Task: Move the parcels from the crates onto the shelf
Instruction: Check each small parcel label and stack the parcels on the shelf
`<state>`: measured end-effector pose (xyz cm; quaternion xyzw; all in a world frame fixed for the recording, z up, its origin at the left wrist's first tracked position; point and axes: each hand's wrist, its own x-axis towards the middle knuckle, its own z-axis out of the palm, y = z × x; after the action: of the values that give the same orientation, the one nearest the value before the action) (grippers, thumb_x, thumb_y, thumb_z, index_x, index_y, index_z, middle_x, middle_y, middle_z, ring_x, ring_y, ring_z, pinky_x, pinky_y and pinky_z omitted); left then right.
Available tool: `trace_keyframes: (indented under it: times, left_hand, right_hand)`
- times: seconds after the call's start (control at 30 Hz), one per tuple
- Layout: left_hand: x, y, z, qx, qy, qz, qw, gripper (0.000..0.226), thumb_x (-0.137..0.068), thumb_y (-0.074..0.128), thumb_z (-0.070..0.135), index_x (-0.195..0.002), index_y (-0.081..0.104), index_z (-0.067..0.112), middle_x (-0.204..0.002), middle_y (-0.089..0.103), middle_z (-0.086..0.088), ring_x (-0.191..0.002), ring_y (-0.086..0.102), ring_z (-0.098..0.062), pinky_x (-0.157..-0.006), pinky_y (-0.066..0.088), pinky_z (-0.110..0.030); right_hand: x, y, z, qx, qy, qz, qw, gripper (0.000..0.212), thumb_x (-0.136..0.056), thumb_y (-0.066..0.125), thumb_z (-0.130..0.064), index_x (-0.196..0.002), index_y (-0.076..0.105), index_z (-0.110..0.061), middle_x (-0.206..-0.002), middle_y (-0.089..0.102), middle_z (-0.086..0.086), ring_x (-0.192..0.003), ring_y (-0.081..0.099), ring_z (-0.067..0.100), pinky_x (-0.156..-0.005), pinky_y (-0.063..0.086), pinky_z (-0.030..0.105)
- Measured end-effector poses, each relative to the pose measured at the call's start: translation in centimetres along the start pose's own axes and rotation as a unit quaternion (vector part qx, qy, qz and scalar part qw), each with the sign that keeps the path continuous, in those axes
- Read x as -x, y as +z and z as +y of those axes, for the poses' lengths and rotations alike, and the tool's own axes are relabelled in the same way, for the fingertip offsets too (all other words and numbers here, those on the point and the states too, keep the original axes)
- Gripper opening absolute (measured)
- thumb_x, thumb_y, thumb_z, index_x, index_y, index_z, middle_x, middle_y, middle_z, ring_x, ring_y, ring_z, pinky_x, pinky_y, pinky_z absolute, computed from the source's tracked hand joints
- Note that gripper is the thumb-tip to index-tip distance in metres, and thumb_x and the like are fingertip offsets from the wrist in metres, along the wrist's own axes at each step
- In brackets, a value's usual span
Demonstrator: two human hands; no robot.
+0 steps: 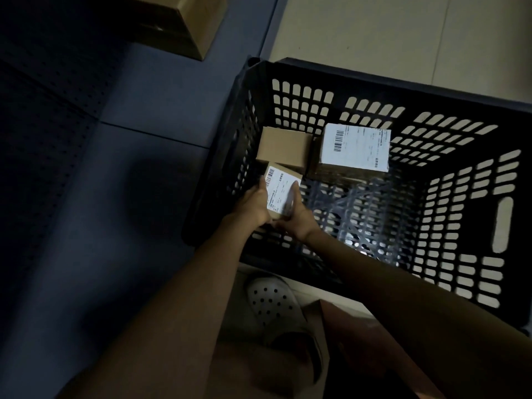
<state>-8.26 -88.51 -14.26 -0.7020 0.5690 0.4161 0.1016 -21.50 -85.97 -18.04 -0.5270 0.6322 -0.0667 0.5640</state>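
both hands reach down into a big black plastic crate with holes in its walls (449, 180), which sits on the pale floor (374, 30). the left hand (253, 205) and the right hand (296, 217) hold a small brown cardboard parcel with a white barcode label (280, 188) between them. the left hand's fingers curl round its left side, and the right hand's fingers lie up along its right edge. this parcel is at the left side of the crate, near the wall.

2 more parcels are in the crate behind it: a plain brown cardboard box (283, 145), touching the held one, and a bigger brown box with a large white label on top (355, 148) just beside that.

to the left is a dark blue metal shelf (138, 116) with a large brown cardboard box (178, 21) on it. a white shoe with holes (273, 300) is on the floor below the arms.
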Motion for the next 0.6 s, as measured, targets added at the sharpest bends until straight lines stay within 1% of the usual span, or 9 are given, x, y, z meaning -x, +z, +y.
trace_keyframes:
  times: [0.07, 0.13, 0.17, 0.23, 0.33, 0.4, 0.5, 0.6]
  left_hand:
    - [1.0, -0.5, 0.7, -0.033, 0.005, 0.027, 0.999, 0.104, -0.079, 0.075, 0.011, -0.155, 0.005, 0.016, -0.147, 0.04, -0.013, -0.131, 0.043, -0.031, -0.104, 0.04, -0.037]
    - [2.1, -1.0, 1.0, -0.061, 0.022, 0.058, 0.996, 0.098, -0.08, 0.073, 0.009, -0.154, 0.011, 0.016, -0.144, 0.045, -0.013, -0.127, 0.047, -0.031, -0.101, 0.042, -0.038]
    - [2.7, -1.2, 1.2, -0.067, 0.033, 0.074, 0.995, 0.094, -0.08, 0.072, 0.007, -0.154, 0.015, 0.017, -0.142, 0.048, -0.011, -0.125, 0.05, -0.031, -0.099, 0.044, -0.039]
    - [4.0, -1.6, 1.3, -0.072, 0.049, 0.103, 0.991, 0.089, -0.08, 0.07, 0.006, -0.152, 0.02, 0.02, -0.14, 0.051, -0.008, -0.121, 0.053, -0.029, -0.096, 0.047, -0.04]
    - [6.1, -2.4, 1.8, -0.066, 0.062, 0.151, 0.984, 0.09, -0.079, 0.073, 0.007, -0.151, 0.022, 0.026, -0.136, 0.056, -0.007, -0.116, 0.057, -0.028, -0.092, 0.051, -0.042]
    - [7.8, -3.0, 2.2, -0.055, 0.061, 0.185, 0.979, 0.09, -0.079, 0.075, 0.009, -0.151, 0.024, 0.028, -0.131, 0.059, -0.007, -0.113, 0.059, -0.027, -0.088, 0.053, -0.042]
    - [10.3, -3.8, 2.9, -0.036, 0.067, 0.227, 0.971, 0.089, -0.08, 0.075, 0.01, -0.151, 0.024, 0.029, -0.132, 0.059, -0.006, -0.114, 0.059, -0.025, -0.088, 0.051, -0.038]
    - [12.9, -4.6, 4.3, -0.014, 0.079, 0.273, 0.959, 0.091, -0.079, 0.075, 0.011, -0.151, 0.024, 0.032, -0.135, 0.056, -0.002, -0.118, 0.056, -0.023, -0.091, 0.048, -0.038]
  right_hand:
    - [0.8, -0.7, -0.4, -0.015, -0.001, 0.016, 1.0, 0.113, -0.084, 0.072, -0.008, -0.152, -0.018, -0.019, -0.142, 0.049, 0.017, -0.122, 0.054, 0.031, -0.079, 0.038, 0.021]
    - [1.6, -1.4, -0.6, -0.009, -0.014, 0.036, 0.999, 0.112, -0.084, 0.071, -0.004, -0.152, -0.017, -0.018, -0.142, 0.05, 0.017, -0.12, 0.055, 0.031, -0.076, 0.036, 0.02]
    - [2.1, -1.7, -0.7, -0.002, -0.022, 0.046, 0.999, 0.111, -0.084, 0.07, -0.004, -0.153, -0.016, -0.017, -0.141, 0.05, 0.017, -0.119, 0.056, 0.031, -0.077, 0.037, 0.02]
    - [3.0, -2.1, -1.1, 0.003, -0.037, 0.067, 0.997, 0.11, -0.084, 0.071, -0.003, -0.154, -0.013, -0.017, -0.139, 0.052, 0.017, -0.118, 0.057, 0.032, -0.083, 0.041, 0.024]
    - [4.6, -2.7, -2.0, 0.012, -0.075, 0.103, 0.992, 0.108, -0.082, 0.072, -0.003, -0.155, -0.006, -0.016, -0.136, 0.055, 0.016, -0.117, 0.058, 0.03, -0.093, 0.044, 0.029]
    - [5.8, -3.1, -2.7, 0.019, -0.105, 0.122, 0.987, 0.106, -0.083, 0.072, -0.003, -0.156, -0.004, -0.017, -0.134, 0.057, 0.013, -0.117, 0.059, 0.026, -0.095, 0.045, 0.03]
    - [7.6, -4.0, -3.7, 0.026, -0.139, 0.133, 0.981, 0.106, -0.083, 0.07, -0.003, -0.156, -0.005, -0.02, -0.135, 0.056, 0.011, -0.117, 0.059, 0.025, -0.095, 0.046, 0.033]
    - [9.4, -5.3, -5.0, 0.007, -0.182, 0.15, 0.972, 0.108, -0.083, 0.069, 0.0, -0.155, -0.007, -0.023, -0.137, 0.055, 0.007, -0.119, 0.058, 0.02, -0.097, 0.046, 0.029]
